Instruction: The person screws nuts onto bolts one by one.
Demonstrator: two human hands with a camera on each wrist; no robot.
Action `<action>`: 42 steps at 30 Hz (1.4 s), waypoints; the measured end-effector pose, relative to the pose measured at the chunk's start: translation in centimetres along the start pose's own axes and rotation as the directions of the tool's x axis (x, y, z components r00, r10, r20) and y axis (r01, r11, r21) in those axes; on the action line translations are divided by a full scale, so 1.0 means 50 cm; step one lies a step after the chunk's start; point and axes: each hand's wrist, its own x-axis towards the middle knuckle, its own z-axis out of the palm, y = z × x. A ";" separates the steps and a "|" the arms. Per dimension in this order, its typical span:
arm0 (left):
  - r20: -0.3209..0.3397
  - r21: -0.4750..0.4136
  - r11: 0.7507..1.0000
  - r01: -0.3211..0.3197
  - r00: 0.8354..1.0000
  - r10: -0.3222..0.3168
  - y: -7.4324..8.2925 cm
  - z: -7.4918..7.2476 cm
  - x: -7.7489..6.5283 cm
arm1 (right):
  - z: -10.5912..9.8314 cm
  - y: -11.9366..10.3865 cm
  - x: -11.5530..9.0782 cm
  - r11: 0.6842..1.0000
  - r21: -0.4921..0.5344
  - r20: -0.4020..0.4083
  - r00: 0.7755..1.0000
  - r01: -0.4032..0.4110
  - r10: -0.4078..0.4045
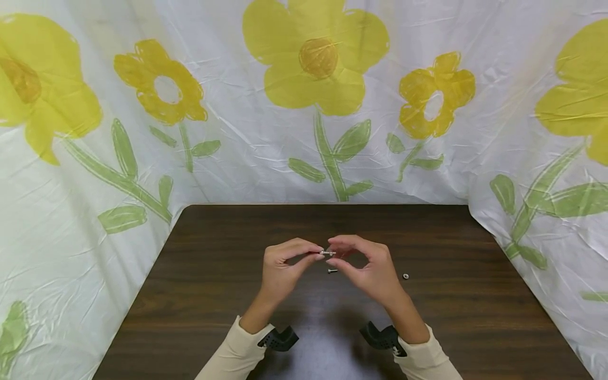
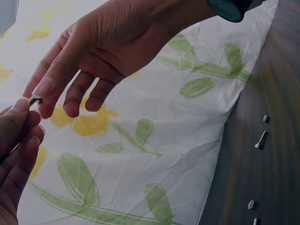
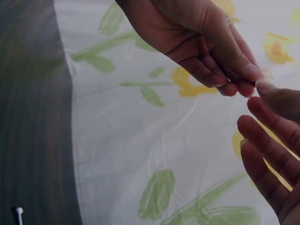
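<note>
Out in front, over the table, my left hand (image 1: 281, 269) pinches a small metal bolt (image 1: 325, 253) between thumb and fingertips, its shank pointing right. My right hand (image 1: 368, 264) faces it, thumb and index finger curved and spread apart above and below the bolt's end. In the left wrist view, the bolt (image 2: 34, 100) shows between the two hands' fingertips. Seen from the right wrist, my left hand (image 3: 201, 47) and right thumb (image 3: 279, 98) hide most of it. A loose bolt (image 1: 332, 271) lies on the table below the hands.
A small nut-like ring (image 1: 406, 276) lies on the dark wooden table (image 1: 214, 316) at right. Beyond the left wrist lie another ring (image 2: 251, 205) and a bolt (image 2: 261, 139). A white cloth (image 1: 228, 148) with yellow flowers hangs around the table.
</note>
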 end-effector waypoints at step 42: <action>0.002 -0.015 1.000 0.005 1.000 -0.005 -0.003 0.004 -0.002 | 0.003 -0.006 -0.003 0.987 -0.012 0.025 0.987 -0.159 0.159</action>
